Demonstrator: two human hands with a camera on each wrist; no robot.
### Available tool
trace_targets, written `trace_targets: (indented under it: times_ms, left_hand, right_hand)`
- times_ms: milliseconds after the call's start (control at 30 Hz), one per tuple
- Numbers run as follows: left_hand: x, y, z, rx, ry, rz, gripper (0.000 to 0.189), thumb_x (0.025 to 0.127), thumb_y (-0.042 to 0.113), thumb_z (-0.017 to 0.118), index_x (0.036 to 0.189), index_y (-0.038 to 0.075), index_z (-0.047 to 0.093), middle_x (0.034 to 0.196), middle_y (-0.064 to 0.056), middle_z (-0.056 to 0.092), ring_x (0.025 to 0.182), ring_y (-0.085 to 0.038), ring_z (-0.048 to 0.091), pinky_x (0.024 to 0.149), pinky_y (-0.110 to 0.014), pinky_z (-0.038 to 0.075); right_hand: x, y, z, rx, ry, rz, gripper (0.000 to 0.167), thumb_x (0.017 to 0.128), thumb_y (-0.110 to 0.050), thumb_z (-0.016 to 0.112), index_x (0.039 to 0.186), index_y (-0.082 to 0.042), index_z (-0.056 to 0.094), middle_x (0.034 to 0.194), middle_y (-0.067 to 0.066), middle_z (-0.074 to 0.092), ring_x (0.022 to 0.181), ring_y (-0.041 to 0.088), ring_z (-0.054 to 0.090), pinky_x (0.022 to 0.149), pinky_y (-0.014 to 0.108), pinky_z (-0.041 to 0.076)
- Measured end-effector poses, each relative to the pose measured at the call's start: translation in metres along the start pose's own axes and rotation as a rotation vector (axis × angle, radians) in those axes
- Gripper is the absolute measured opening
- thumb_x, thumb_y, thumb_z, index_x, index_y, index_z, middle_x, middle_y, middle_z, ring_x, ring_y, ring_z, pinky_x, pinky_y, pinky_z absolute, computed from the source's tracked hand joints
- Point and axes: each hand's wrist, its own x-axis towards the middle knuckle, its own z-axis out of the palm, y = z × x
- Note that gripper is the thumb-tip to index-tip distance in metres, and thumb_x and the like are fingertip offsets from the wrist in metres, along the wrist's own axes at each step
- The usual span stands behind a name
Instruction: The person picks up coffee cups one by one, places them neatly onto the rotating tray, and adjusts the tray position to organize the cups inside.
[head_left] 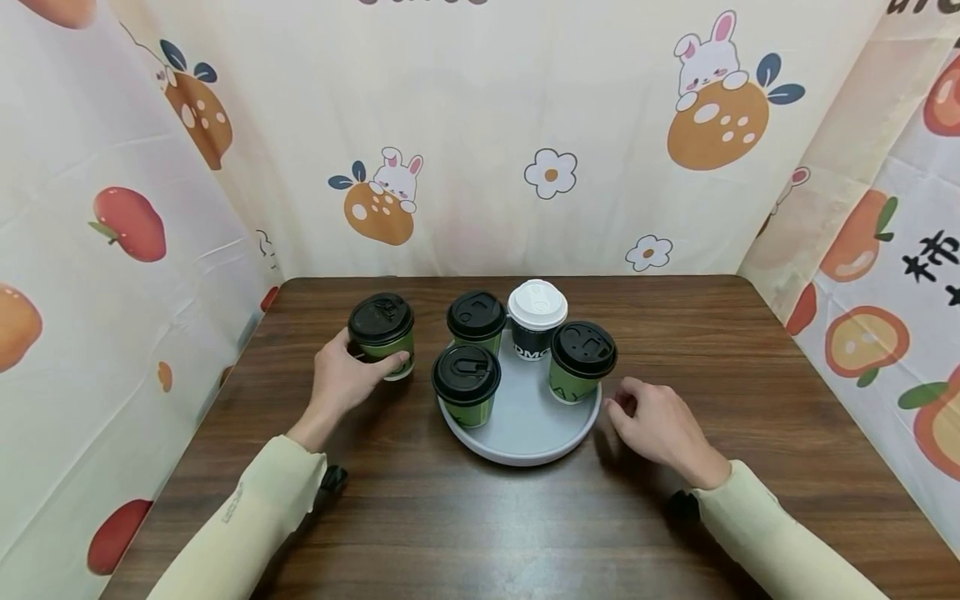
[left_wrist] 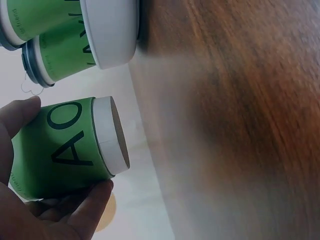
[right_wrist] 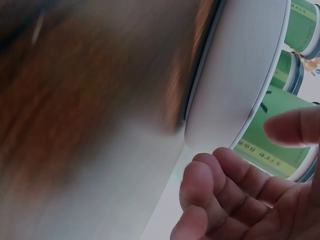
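My left hand (head_left: pixel 347 375) grips a green paper cup (head_left: pixel 384 335) with a black lid, thumb on one side and fingers on the other. In the left wrist view the held cup (left_wrist: pixel 65 147) shows its white base band, raised off the table. To its right is a round light-grey tray (head_left: pixel 517 446). On it stand three green black-lidded cups, at the back left (head_left: pixel 477 319), front left (head_left: pixel 467 385) and right (head_left: pixel 582 360), plus a dark cup with a white lid (head_left: pixel 537 307). Beside the tray's right rim, my right hand (head_left: pixel 660 425) holds nothing, its fingers loosely curled.
All of this is on a dark wood-grain table (head_left: pixel 480 533). A pale curtain (head_left: pixel 472 100) printed with fruit, rabbits and flowers hangs behind the table's far edge and along both sides. Bare tabletop lies in front of the tray.
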Motion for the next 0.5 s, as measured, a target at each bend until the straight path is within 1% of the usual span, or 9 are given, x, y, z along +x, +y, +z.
trace_targets:
  times_ms: [200,333,500]
  left_hand:
    - [-0.004,0.002,-0.003,0.007,0.011,0.027,0.073,0.079,0.052,0.086,0.132,0.009,0.061,0.126,-0.015,0.066,0.12,-0.034,0.059,0.1,-0.055,0.049]
    - [-0.006,0.003,-0.005,0.007,0.01,0.031,0.072,0.079,0.052,0.086,0.132,0.01,0.061,0.126,-0.014,0.066,0.119,-0.033,0.059,0.1,-0.054,0.049]
    - [-0.01,0.005,-0.008,0.005,0.012,0.032,0.074,0.078,0.054,0.086,0.132,0.01,0.061,0.126,-0.014,0.067,0.118,-0.033,0.06,0.097,-0.053,0.051]
  right_hand:
    - [0.008,0.006,-0.002,0.047,0.008,0.041,0.018,0.1,-0.021,0.06,0.084,-0.013,0.062,0.067,0.0,0.056,0.061,0.017,0.05,0.057,0.034,0.041]
    - [0.013,0.01,-0.004,0.069,0.017,0.055,0.02,0.103,-0.024,0.056,0.095,-0.011,0.068,0.079,0.002,0.064,0.071,0.02,0.057,0.066,0.037,0.046]
    - [0.019,0.014,-0.006,0.108,0.001,0.087,0.031,0.106,-0.03,0.052,0.114,-0.007,0.071,0.097,0.007,0.072,0.089,0.026,0.065,0.078,0.044,0.051]
